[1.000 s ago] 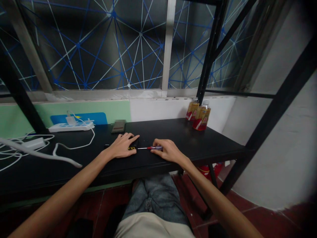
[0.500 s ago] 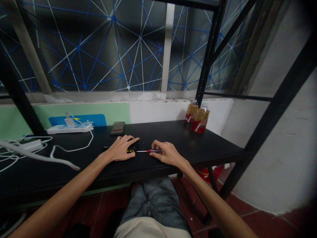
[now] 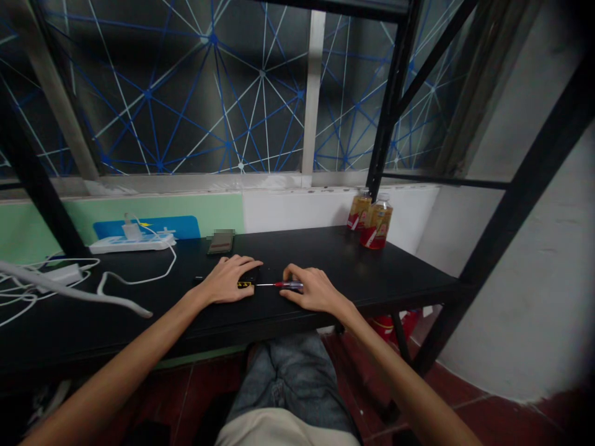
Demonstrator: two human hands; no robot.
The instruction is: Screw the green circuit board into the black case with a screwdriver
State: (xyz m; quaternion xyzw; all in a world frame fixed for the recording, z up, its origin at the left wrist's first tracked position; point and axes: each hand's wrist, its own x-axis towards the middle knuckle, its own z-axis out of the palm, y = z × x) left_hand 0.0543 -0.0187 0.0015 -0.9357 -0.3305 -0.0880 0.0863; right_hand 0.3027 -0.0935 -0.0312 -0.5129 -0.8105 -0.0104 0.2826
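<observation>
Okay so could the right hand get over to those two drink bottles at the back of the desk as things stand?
Probably yes. The right hand holds a small screwdriver, and the black desk between it and the two bottles is bare. It would likely need to put the screwdriver down first.

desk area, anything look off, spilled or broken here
Nothing spilled or broken. The left hand rests on a small black device, the right hand holds a screwdriver lying flat. Only the white cables sprawl loosely; both bottles stand upright.

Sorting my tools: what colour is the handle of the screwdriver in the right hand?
Red and purple-blue screwdriver, head view.
</observation>
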